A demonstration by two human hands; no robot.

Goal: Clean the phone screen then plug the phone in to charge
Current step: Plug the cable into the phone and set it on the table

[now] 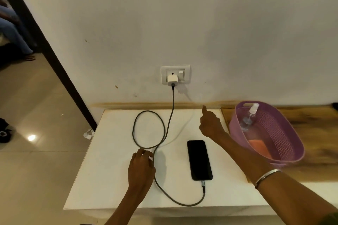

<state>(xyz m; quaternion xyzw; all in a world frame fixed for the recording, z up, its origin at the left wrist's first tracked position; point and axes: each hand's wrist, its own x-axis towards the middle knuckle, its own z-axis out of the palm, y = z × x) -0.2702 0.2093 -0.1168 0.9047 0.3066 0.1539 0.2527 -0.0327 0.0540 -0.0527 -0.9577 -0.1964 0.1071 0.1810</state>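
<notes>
A black phone (pixel 199 160) lies face up on the white table (pixel 109 179), its screen dark. A grey braided cable (pixel 148 129) is plugged into the phone's near end, loops over the table and runs up to a white charger (pixel 172 80) in the wall socket (pixel 175 75). My left hand (pixel 141 167) rests on the table with curled fingers beside the cable, touching it. My right hand (pixel 210 123) is raised above the table's far right, index finger pointing up toward the socket, holding nothing.
A purple perforated basket (pixel 285 144) stands on the wooden surface at the right, holding a clear spray bottle (pixel 248 115) and an orange cloth (pixel 259 147). Tiled floor and a dark door frame (pixel 45 45) lie to the left. Crumpled paper (pixel 88 134) sits by the table's corner.
</notes>
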